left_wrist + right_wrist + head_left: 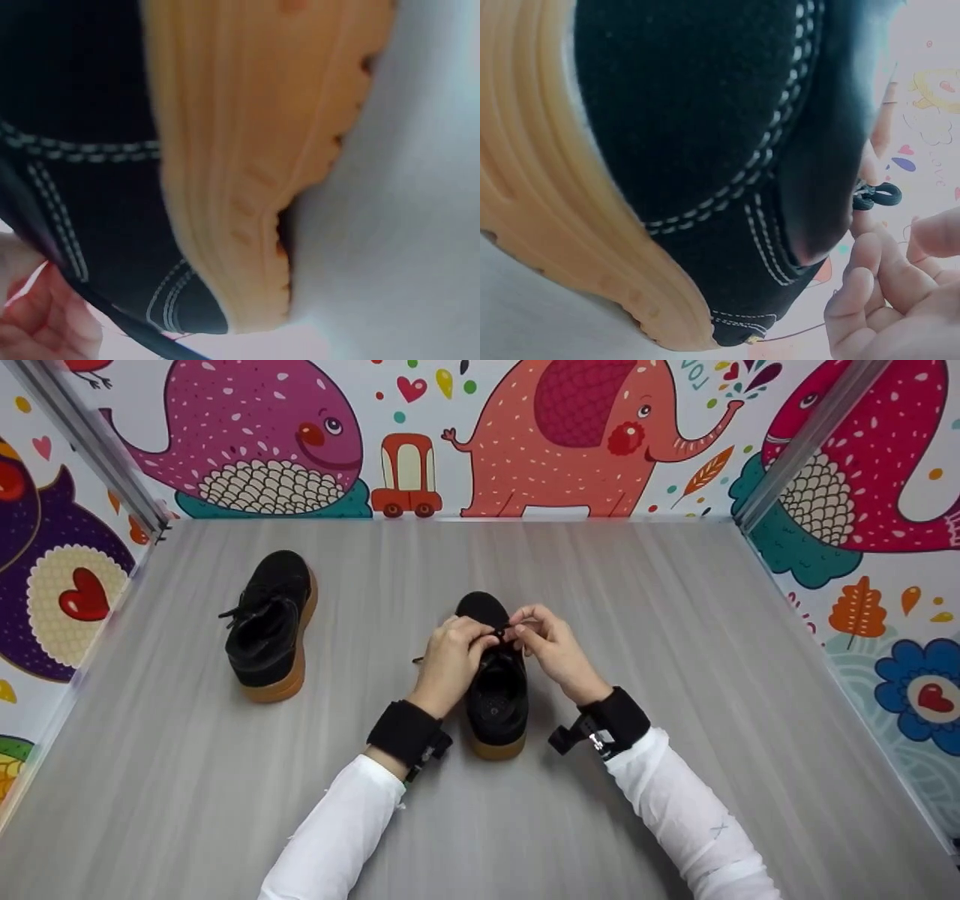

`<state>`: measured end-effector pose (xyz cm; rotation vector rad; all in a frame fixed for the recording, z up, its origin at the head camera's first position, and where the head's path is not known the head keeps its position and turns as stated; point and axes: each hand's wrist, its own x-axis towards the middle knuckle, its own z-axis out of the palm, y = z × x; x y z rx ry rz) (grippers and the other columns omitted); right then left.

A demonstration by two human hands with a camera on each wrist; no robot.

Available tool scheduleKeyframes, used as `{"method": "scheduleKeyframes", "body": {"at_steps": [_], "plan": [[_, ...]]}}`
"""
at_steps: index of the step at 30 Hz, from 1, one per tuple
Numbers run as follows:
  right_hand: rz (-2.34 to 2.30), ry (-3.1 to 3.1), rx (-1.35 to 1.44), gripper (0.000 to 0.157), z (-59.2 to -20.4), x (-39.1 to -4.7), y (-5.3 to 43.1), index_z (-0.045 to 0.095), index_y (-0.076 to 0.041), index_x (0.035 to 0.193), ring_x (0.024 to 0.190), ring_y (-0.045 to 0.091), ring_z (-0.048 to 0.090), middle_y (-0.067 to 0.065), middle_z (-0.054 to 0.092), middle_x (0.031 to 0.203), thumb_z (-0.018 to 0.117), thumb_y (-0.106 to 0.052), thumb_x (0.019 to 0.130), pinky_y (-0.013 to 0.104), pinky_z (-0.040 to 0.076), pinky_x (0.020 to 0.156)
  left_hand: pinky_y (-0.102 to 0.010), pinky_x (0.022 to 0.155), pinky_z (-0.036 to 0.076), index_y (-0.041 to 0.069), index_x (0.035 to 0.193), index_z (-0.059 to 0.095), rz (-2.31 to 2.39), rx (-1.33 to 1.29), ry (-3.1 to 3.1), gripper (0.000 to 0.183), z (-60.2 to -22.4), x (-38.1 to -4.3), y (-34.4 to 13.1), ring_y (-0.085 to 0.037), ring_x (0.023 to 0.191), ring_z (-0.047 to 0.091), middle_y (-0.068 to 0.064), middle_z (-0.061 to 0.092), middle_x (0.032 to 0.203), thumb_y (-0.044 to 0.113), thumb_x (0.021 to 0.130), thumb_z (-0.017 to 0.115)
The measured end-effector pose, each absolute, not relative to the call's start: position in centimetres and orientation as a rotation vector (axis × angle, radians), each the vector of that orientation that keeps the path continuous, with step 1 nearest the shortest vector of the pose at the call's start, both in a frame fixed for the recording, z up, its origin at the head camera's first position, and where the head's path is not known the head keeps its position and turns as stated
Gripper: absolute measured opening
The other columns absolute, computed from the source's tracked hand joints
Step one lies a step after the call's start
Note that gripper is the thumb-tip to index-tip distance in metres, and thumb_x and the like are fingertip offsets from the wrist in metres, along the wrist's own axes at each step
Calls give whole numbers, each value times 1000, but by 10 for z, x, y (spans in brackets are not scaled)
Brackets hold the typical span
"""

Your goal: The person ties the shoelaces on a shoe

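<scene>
A black low shoe (499, 716) with a tan sole (225, 150) stands in the middle, toe pointing away. Both hands meet over its lacing. My left hand (450, 660) lies on the left side of the tongue, its thumb and fingers pinching the black shoelace (501, 634). From the right, my right hand (556, 649) pinches the lace too, fingers bent. A small loop of lace (886, 194) sticks out between the hands in the right wrist view. White stitching runs along the upper (682, 105). The fingertips partly hide the knot area.
A second black shoe (270, 630) with a tan sole stands to the left, its laces sticking out at the side. Grey wood-look table (225, 795) lies beneath. Panels with cartoon animals (570, 442) and metal posts (810, 442) border it.
</scene>
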<state>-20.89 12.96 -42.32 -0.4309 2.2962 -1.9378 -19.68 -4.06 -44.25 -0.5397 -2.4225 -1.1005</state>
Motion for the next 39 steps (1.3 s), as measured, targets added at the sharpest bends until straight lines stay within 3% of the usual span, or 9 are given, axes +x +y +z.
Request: {"method": "scheduleKeyframes", "body": {"at_steps": [8,14,20,28,35,39], "plan": [[-1938,2329,-415,9,-431,-211,131,56,5,100,73,10,57,5,67,87,54,4,91,21,44,63,-29,74,51,1,89,72,-1061,-579,-2357,18,-444,-196,-41,-21,81,60,-7,67,84,18,87,66],[-1801,2493,-442,14,-435,-211,134,65,5,101,77,9,58,14,68,94,61,-3,90,19,45,66,-29,76,50,2,90,69,-1023,-606,-2397,15,-443,-195,-41,-21,84,60,-7,67,86,16,89,64],[-1675,2567,-476,15,-415,-197,128,67,9,95,73,11,57,17,68,87,64,-4,87,19,44,63,-30,75,49,2,91,66,-886,-665,-2440,12,-439,-193,-41,-22,84,58,-8,65,87,13,92,61],[-1717,2488,-370,11,-419,-202,124,64,8,90,65,5,54,0,62,76,63,-2,85,17,43,59,-29,74,49,0,94,64,-685,-727,-2421,11,-436,-189,-39,-23,83,57,-10,62,88,10,93,59],[-1882,2308,-282,9,-440,-212,130,65,3,90,72,8,56,-4,63,79,61,-3,84,19,45,65,-28,71,50,-1,93,64,-519,-730,-2307,9,-444,-190,-37,-22,80,56,-9,61,85,8,91,62],[-1969,2210,-311,11,-442,-213,135,67,4,93,71,9,57,-4,65,79,61,-3,87,20,44,63,-29,76,51,-1,93,64,-575,-721,-2258,10,-449,-191,-37,-22,81,58,-9,62,87,8,90,62]]}}
